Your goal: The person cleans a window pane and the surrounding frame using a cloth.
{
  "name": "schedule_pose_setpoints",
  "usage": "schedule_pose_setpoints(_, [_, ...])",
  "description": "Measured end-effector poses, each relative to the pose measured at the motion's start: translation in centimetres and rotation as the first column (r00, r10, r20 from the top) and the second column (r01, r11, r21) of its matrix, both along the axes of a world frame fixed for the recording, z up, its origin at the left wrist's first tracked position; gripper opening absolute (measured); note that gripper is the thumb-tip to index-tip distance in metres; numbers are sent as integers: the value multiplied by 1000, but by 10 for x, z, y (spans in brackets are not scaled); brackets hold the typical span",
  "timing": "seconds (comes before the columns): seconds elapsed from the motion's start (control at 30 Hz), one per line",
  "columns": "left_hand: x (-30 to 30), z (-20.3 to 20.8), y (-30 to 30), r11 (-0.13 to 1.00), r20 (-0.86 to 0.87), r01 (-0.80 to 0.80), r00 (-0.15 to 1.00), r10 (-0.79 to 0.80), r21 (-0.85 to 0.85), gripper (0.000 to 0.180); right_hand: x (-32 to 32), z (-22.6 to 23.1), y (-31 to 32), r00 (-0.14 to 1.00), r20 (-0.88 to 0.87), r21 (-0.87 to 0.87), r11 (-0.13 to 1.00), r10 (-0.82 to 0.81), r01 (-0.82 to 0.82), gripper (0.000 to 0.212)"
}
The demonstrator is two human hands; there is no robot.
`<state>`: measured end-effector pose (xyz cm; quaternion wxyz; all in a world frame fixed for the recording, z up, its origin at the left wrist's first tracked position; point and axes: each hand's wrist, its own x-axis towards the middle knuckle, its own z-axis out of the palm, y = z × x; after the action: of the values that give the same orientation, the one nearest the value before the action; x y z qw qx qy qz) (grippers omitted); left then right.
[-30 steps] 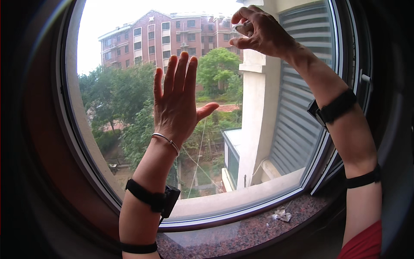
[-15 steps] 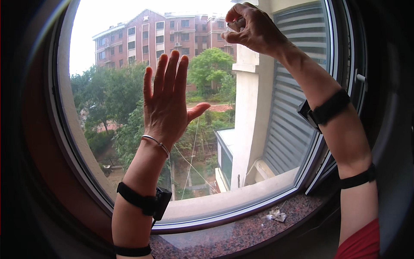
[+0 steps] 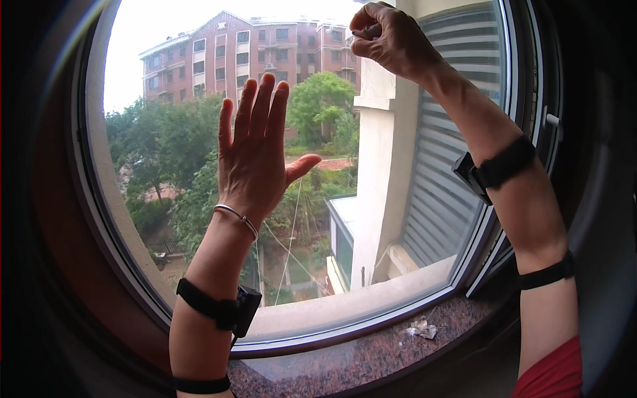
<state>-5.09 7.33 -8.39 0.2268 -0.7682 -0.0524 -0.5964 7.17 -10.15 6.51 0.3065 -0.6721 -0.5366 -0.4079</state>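
Note:
My left hand [image 3: 253, 156] is stretched up against the window pane [image 3: 305, 255], its palm toward the glass. The fingers point upward and the thumb stands out to the right; nothing is held in it. Higher up and to the right, my right hand [image 3: 391, 41] is near the upper part of the pane with its fingers curled closed. Something small shows between its thumb and fingers, mostly hidden, and I cannot make out its kind. Whether either hand actually touches the glass is hard to tell.
A crumpled whitish scrap [image 3: 422, 328] lies on the speckled reddish stone sill [image 3: 332, 371]. The window frame [image 3: 371, 335] curves around the pane, with a white handle [image 3: 553, 120] at right. Outside stand a pale pillar [image 3: 379, 172], grey louvres [image 3: 454, 126], trees and a brick building [image 3: 229, 56].
My right hand has shifted slightly right, and its fingers have closed tighter around the small thing. My left hand stays spread in nearly the same place.

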Motion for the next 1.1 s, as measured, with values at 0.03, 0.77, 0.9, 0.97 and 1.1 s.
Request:
schedule_pose_setpoints(0.03, [2,-1,0,1000,0,5,1000,-5,-1,103,4,2,-1,998,-54,-4,1000,28,-28,31])
schedule_pose_setpoints(0.77, [2,-2,-1,1000,-18,-1,1000,1,-12,103,21,-8,-1,988,41,-26,989,149,-148,34])
schedule_pose_setpoints(0.9, [2,-1,-1,1000,-17,7,1000,-7,-10,102,13,-10,-1,985,157,-17,998,67,-65,36])
schedule_pose_setpoints(0.97, [1,-1,-1,1000,-19,3,1000,-4,-10,102,11,-9,-3,994,79,-32,997,78,-75,36])
schedule_pose_setpoints(1.1, [1,-1,-1,1000,-29,8,1000,-8,-2,101,20,-4,-4,993,57,-52,994,103,-100,38])
